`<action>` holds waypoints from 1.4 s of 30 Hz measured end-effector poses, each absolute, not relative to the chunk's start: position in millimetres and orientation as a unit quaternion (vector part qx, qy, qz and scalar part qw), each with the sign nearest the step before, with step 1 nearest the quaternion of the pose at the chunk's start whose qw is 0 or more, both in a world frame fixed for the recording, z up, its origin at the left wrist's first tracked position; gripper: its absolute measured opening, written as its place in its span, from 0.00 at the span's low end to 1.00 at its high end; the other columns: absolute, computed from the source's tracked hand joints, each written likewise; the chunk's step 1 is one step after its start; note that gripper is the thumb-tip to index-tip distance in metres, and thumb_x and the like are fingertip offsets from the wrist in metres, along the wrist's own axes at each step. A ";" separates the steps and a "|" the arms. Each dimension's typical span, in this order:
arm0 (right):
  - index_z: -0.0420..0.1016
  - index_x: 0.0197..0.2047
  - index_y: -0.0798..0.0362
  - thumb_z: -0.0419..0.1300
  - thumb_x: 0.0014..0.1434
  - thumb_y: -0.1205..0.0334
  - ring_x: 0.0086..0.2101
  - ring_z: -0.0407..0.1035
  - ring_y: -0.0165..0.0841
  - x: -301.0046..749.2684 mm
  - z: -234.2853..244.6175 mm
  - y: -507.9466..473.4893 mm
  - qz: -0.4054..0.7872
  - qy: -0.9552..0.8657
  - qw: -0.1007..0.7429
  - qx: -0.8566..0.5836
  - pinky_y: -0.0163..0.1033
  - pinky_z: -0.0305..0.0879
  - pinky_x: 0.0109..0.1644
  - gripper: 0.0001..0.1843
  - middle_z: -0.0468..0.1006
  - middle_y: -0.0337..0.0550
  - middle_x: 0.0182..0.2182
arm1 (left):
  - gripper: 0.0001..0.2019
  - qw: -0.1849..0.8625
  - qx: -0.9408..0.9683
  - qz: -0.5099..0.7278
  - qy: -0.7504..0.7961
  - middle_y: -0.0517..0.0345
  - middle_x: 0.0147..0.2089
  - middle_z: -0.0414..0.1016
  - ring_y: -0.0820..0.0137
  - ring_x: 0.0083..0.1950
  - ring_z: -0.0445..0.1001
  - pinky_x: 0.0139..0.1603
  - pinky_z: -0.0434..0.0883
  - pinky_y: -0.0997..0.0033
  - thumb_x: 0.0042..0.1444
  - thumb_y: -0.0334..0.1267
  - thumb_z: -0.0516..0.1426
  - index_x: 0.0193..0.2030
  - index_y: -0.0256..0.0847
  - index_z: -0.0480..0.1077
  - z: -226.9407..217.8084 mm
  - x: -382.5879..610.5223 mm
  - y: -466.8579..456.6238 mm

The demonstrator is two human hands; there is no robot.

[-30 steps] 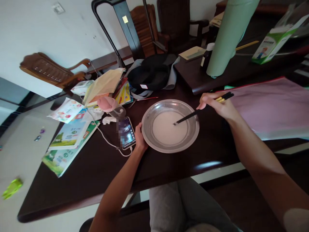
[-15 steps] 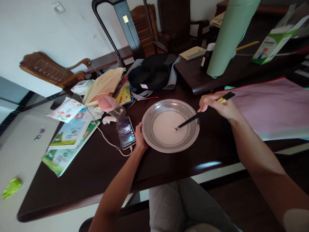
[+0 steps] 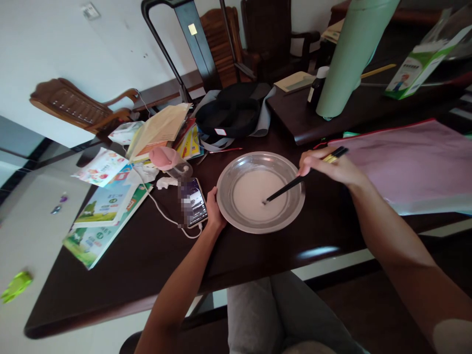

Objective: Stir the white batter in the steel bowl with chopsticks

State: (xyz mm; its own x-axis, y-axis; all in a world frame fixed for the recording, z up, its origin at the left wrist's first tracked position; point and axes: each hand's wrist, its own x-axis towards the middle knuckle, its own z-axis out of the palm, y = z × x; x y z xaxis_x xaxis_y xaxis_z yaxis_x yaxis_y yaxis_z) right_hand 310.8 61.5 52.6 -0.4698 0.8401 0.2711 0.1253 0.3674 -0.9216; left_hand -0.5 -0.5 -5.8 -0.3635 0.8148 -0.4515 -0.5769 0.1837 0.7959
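A round metal basin (image 3: pixel 241 223) stands on the dark table, holding a pale, milky liquid (image 3: pixel 254 196). My left hand (image 3: pixel 215 210) grips its left rim, thumb up along the edge and the other fingers hidden beneath or behind. Black chopsticks (image 3: pixel 285 188) with gold bands are held in my closed right hand (image 3: pixel 320 164), over the basin's right rim. They slant down to the left, and their tips dip into the liquid near the middle. Just left of my left hand lies a phone (image 3: pixel 195 201) with its screen lit and a white cable plugged in.
Left on the table are booklets (image 3: pixel 99 221), a pink-lidded cup (image 3: pixel 164 158) and stacked papers (image 3: pixel 158 130). Behind the basin sits a black bag-like item (image 3: pixel 228 110). To the right are a lilac zip folder (image 3: pixel 409 162), a green bottle (image 3: pixel 350 59) and a small dark bottle (image 3: pixel 317 88).
My right hand has shifted a little to the left, and the chopstick tips have moved left and slightly nearer me in the liquid. My left hand and the basin stay put.
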 end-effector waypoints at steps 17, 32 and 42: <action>0.85 0.32 0.48 0.63 0.66 0.45 0.36 0.78 0.36 304.9 51.5 60.2 0.412 -0.737 0.395 -0.362 0.41 0.69 0.44 0.19 0.85 0.44 0.33 | 0.13 0.551 0.111 0.634 0.531 0.63 0.21 0.74 0.68 0.28 0.76 0.33 0.73 0.71 0.47 0.47 0.64 0.22 0.42 0.72 -5.8 -0.3 -0.6; 0.84 0.30 0.48 0.63 0.64 0.41 0.35 0.76 0.37 303.8 52.5 60.5 0.372 -0.734 0.424 -0.380 0.43 0.68 0.43 0.21 0.84 0.44 0.32 | 0.12 0.566 0.110 0.625 0.526 0.60 0.24 0.78 0.60 0.38 0.82 0.41 0.76 0.67 0.47 0.48 0.63 0.24 0.42 0.73 -3.9 -0.1 -0.9; 0.85 0.30 0.47 0.63 0.63 0.41 0.34 0.78 0.35 295.9 52.4 56.3 0.451 -0.760 0.363 -0.296 0.41 0.69 0.40 0.20 0.85 0.42 0.31 | 0.11 0.561 0.079 0.627 0.535 0.62 0.20 0.74 0.59 0.38 0.82 0.40 0.77 0.66 0.47 0.46 0.63 0.22 0.43 0.71 1.1 1.9 -0.7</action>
